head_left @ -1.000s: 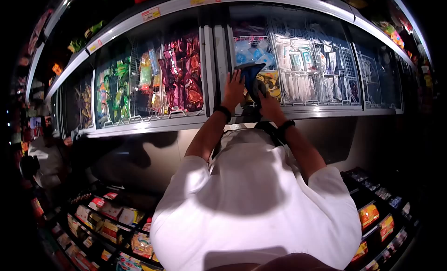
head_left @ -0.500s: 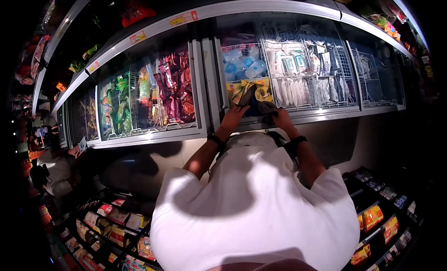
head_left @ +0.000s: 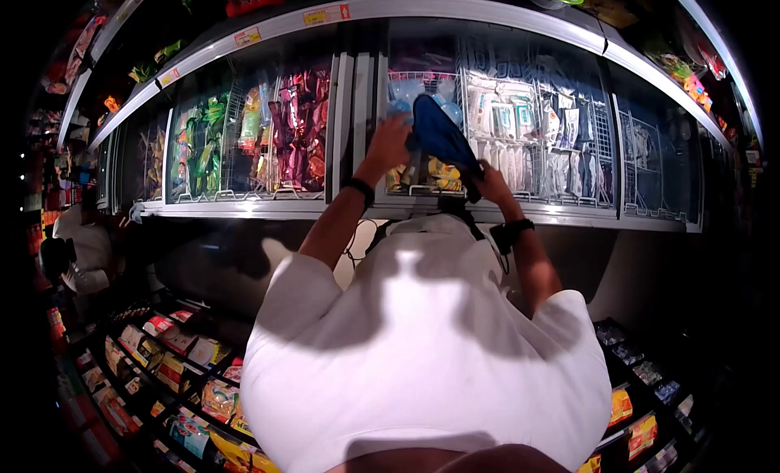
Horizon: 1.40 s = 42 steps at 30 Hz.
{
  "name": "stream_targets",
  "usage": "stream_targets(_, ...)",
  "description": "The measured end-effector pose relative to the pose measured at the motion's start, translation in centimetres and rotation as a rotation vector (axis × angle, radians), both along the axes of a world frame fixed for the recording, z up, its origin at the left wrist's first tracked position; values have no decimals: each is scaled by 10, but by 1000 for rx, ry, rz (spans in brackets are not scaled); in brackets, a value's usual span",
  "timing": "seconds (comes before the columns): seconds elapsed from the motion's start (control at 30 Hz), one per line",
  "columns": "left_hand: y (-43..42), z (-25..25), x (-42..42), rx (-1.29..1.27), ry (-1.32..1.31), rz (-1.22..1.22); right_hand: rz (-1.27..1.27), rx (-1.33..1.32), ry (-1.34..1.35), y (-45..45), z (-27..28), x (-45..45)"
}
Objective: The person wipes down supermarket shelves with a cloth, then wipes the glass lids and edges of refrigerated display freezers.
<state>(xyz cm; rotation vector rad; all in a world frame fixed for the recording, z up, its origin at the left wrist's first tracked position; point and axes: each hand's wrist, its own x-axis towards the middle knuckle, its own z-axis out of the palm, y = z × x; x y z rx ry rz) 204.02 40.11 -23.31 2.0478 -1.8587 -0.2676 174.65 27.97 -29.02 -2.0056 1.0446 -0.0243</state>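
Observation:
A dark blue, black-edged piece of what looks like cloth [head_left: 443, 132] is raised over the glass-topped freezer [head_left: 422, 210]. My right hand [head_left: 489, 183] is closed around its narrow lower end. Beside its left edge is my left hand [head_left: 390, 144], smeared by motion; whether its fingers touch the cloth I cannot tell. Behind the cloth, yellow packets [head_left: 443, 174] and pale blue packs [head_left: 400, 91] show in a wire basket, partly covered by it. White packets [head_left: 505, 115] fill the baskets to the right of my right hand.
Green packets [head_left: 199, 148] and dark red packets [head_left: 299, 128] lie in the left freezer section. A rail with price labels [head_left: 325, 15] runs along the back. Shelves of packaged goods [head_left: 171, 335] stand behind me. Another person [head_left: 85, 249] is at the far left.
The blue cloth has come up from the freezer's front edge and opened out more. My left hand has moved up and left; my right hand stays low at its end.

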Motion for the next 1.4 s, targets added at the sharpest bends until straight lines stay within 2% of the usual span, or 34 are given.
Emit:
stream_targets(0.1, 31, -27, -41, 143, 109, -259, 107, 103, 18, 10, -23, -4)
stream_targets(0.17, 36, -51, -55, 244, 162, -221, 140, 75, -48, 5, -54, 3)
stream_targets(0.23, 16, -64, -46, 168, 234, -201, 39, 90, -221, -1, -49, 21)
stream_targets(0.3, 0, -68, -41, 210, -2, 47, 2, 20, -277, -13, -27, 33)
stream_targets(0.33, -5, -62, -37, 221, 6, 49, -36, -52, -332, -17, -10, 36)
stream_targets(0.37, -10, -47, -30, 322, -54, 125, -59, 58, -413, -23, 4, 39)
stream_targets(0.4, -14, -33, -23, 416, -118, 202, -63, 17, -421, -24, 24, 37)
stream_targets(0.47, -7, -31, -10, 334, -137, 235, -95, -65, -444, -29, 30, 32)
stream_targets(0.5, -3, -36, -5, 328, -186, 256, -94, -63, -443, -29, 28, 26)
stream_targets(0.57, 7, -40, 3, 554, -158, 297, -86, -188, -301, -26, 21, 8)
stream_targets(0.6, 16, -40, 0, 505, -97, 341, -90, -153, -262, -23, 7, -2)
stream_targets(0.63, 20, -49, 2, 582, -161, 341, -81, -150, -207, -15, -3, -10)
stream_targets(0.7, 31, -34, -11, 452, -254, 363, -68, 40, -115, 3, -22, -21)
stream_targets(0.8, 30, -22, -25, 201, -25, 219, 127, 13, -97, 37, -2, -16)
stream_targets(0.83, 24, -26, -29, 175, 24, 116, 168, -49, -190, 43, 3, -15)
stream_targets(0.9, 7, -34, -35, 425, 123, 23, 198, -24, -180, 43, -2, -12)
stream_targets(0.97, -9, -50, -52, 348, 97, 15, 116, 52, -136, 34, -4, -20)
stream_targets(1.03, -33, -65, -72, 310, 55, 46, 110, -151, 41, 26, -5, -41)
stream_targets(1.07, -44, -70, -90, 213, 79, 30, 58, -237, 90, 22, 1, -59)
stream_targets(1.1, -54, -76, -110, 217, 93, -11, 21, -233, 113, 24, 7, -79)
stream_targets(1.17, -81, -85, -153, 120, 196, -117, -175, -522, 251, 19, 16, -126)
stream_targets(1.2, -91, -85, -178, 87, 268, -169, -269, -541, 339, 17, 12, -150)
stream_targets(1.3, -109, -95, -253, 197, 417, -376, -411, -679, 369, 16, 14, -210)
stream_targets(1.4, -105, -90, -294, 304, 429, -528, -447, -657, 355, 11, 16, -234)
